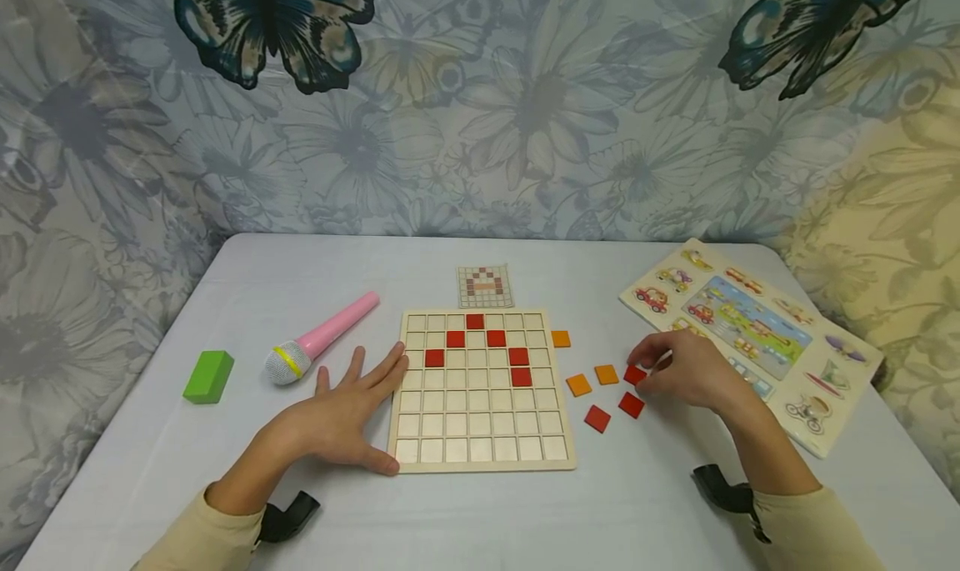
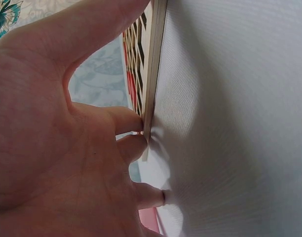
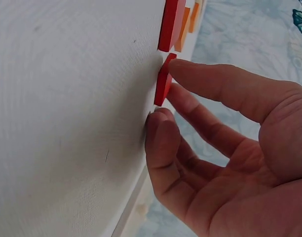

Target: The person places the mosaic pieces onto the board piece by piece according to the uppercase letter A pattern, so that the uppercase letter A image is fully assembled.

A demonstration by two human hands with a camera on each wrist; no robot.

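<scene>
A wooden grid board (image 1: 480,463) lies mid-table, with several red square tiles (image 1: 475,322) set in its upper cells. My left hand (image 1: 337,417) spreads along its left side, fingertips at the edge and thumb by the near left corner. Right of the board, my right hand (image 1: 686,371) pinches a red tile (image 3: 164,81) between thumb and fingers, low over the tabletop. Two more red tiles, one nearer the board (image 1: 597,418) and one just below the hand (image 1: 632,404), lie loose. Orange tiles (image 1: 606,374) are scattered there too.
Behind the board lies a small pattern card (image 1: 485,287) with a coloured grid. A pink toy microphone (image 1: 322,338) and a green block (image 1: 208,377) are at the left. The illustrated picture board (image 1: 750,338) sits at the right, partly under my right forearm.
</scene>
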